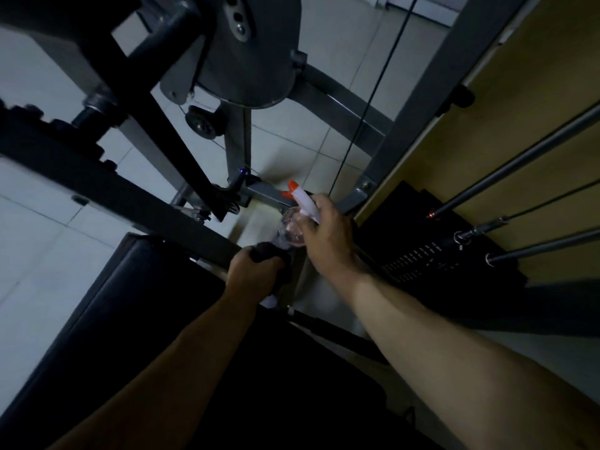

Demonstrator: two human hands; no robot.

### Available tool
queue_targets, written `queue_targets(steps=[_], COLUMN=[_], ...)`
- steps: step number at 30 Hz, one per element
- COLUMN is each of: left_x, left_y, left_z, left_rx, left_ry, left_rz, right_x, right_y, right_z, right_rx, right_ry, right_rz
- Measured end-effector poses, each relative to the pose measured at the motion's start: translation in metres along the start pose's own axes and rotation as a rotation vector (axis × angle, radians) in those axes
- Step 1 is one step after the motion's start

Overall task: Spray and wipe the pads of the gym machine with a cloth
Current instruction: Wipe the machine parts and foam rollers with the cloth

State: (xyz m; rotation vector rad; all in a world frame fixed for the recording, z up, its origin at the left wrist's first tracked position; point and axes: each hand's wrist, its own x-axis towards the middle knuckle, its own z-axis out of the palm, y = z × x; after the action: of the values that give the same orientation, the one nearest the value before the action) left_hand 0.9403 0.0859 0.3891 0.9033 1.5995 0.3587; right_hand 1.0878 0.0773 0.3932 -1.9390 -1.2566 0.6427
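Right hand (328, 232) grips spray bottle (303, 203); left hand (250, 271), cloth (276, 254).

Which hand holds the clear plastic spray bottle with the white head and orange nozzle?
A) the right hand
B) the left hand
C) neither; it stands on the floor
A: the right hand grips the spray bottle at its neck; the left hand holds a dark cloth.

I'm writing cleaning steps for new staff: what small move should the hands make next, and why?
Probably swing the spray bottle in the right hand left to aim at the black pad. Its orange nozzle points toward the metal frame, not the pad, and the left hand grips the cloth, ready to wipe.
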Motion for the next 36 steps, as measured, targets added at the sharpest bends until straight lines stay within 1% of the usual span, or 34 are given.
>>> queue_targets(steps=[6,11,13,15,17,19,20,22,24,25,26,27,28,30,32,33,34,35,36], left_x=[0.001,-0.001,-0.004,-0.009,-0.015,-0.019,-0.023,-0.028,-0.031,-0.031,-0.033,-0.033,-0.035,-0.039,-0.035,-0.028,-0.019,-0.009,-0.001], left_y=[-0.005,0.000,0.001,0.002,0.001,-0.001,0.001,0.006,0.008,0.007,0.005,0.002,-0.001,-0.005,-0.009,-0.011,-0.013,-0.014,-0.013], left_z=[-0.002,0.005,0.011,0.018,0.027,0.045,0.058,0.091,0.128,0.144,0.164,0.183,0.200,0.228,0.255,0.265,0.277,0.286,0.294], left_rx=[-0.070,-0.063,-0.052,-0.056,-0.100,-0.209,-0.298,-0.460,-0.499,-0.493,-0.473,-0.410,-0.319,-0.066,0.125,0.144,0.141,0.131,0.128], left_ry=[0.028,0.014,0.017,-0.019,-0.049,-0.069,-0.108,-0.265,-0.461,-0.542,-0.611,-0.632,-0.626,-0.599,-0.521,-0.451,-0.398,-0.362,-0.334], left_rz=[-0.058,-0.069,-0.068,-0.079,-0.101,-0.157,-0.214,-0.341,-0.401,-0.408,-0.419,-0.420,-0.411,-0.332,-0.200,-0.135,-0.088,-0.066,-0.052], right_x=[0.015,0.020,0.020,0.013,-0.006,-0.033,-0.047,-0.070,-0.085,-0.088,-0.090,-0.091,-0.089,-0.085,-0.080,-0.078,-0.075,-0.072,-0.069], right_y=[0.000,0.006,0.011,0.015,0.021,0.039,0.050,0.069,0.087,0.093,0.106,0.118,0.130,0.160,0.191,0.204,0.220,0.231,0.240], right_z=[-0.001,-0.008,-0.012,-0.020,-0.033,-0.049,-0.060,-0.082,-0.102,-0.108,-0.117,-0.125,-0.134,-0.149,-0.162,-0.166,-0.171,-0.173,-0.173], right_rx=[-0.044,-0.081,-0.029,0.079,0.137,0.181,0.185,0.134,0.079,0.075,0.077,0.079,0.096,0.160,0.282,0.355,0.415,0.459,0.489], right_ry=[-0.041,-0.131,-0.180,-0.224,-0.160,-0.093,-0.109,-0.228,-0.349,-0.364,-0.329,-0.260,-0.182,-0.059,0.056,0.149,0.247,0.332,0.396], right_rz=[0.036,-0.004,0.016,0.070,0.129,0.158,0.145,0.116,0.126,0.155,0.201,0.262,0.339,0.539,0.819,0.942,1.028,1.073,1.079])
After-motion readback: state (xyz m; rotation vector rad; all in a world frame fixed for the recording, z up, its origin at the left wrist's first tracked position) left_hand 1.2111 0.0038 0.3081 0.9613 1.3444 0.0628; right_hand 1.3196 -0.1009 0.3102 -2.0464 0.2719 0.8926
